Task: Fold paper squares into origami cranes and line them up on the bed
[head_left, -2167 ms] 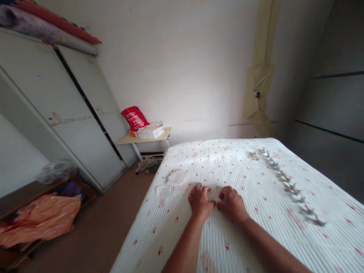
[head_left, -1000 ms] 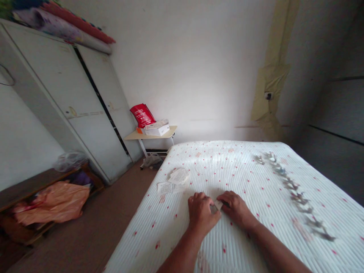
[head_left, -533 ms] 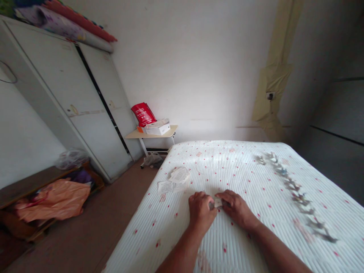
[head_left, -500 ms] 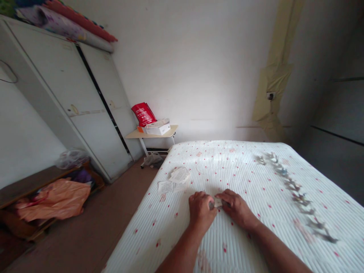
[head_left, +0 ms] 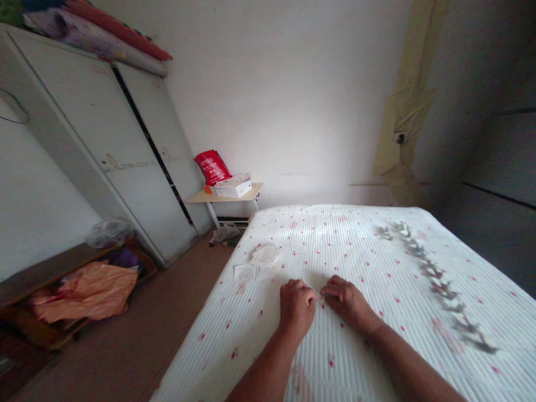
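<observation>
Both of my hands rest close together over the middle of the bed. My left hand [head_left: 296,304] has its fingers curled and closed on one side of a small piece of folded paper [head_left: 321,300]. From the other side my right hand [head_left: 344,296] pinches the same paper, of which only a sliver shows between the fingertips. To the left lies a pile of printed paper pieces [head_left: 264,255]. Along the right side of the bed runs a row of small folded paper figures [head_left: 431,269], several of them, blurred.
A white quilted bedspread [head_left: 360,363] with red dots covers the bed. Beyond its left corner stands a small table [head_left: 255,191] with a white box [head_left: 234,190] and a red bag [head_left: 213,166]. A wardrobe [head_left: 138,167] and a low bench with orange cloth [head_left: 87,290] are at left.
The fingers have shifted slightly on the paper, and less of it shows between them now. The view has moved a little. Paper pile and row of figures stay in place.
</observation>
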Demonstrator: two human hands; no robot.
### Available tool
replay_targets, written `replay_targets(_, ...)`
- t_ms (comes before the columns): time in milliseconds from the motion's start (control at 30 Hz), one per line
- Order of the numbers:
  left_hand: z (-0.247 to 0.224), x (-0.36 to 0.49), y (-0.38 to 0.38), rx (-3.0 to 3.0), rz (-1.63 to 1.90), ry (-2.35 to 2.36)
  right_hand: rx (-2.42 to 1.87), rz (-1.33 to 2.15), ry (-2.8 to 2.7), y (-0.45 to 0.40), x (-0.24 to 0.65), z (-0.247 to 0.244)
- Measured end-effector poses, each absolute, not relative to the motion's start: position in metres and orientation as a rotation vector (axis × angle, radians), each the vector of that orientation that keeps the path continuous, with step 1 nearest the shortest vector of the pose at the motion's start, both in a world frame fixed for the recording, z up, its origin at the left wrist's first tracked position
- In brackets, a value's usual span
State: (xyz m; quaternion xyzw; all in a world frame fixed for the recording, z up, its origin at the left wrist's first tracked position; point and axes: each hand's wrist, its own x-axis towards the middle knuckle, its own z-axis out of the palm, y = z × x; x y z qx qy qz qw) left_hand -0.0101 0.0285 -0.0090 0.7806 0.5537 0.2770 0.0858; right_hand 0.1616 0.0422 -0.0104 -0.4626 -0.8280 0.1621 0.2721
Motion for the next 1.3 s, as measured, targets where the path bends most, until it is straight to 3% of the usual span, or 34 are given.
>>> replay_targets(567,-0.014,-0.014,0.032,2.367,0.859,1.613,-1.259,0.431,-2.251,0.037,0.157,-0.004)
replay_targets(1300,-0.014,-0.020,0.020,2.447,0.830,1.559,-1.794,0.299,-2.062,0.037,0.136,-0.002)
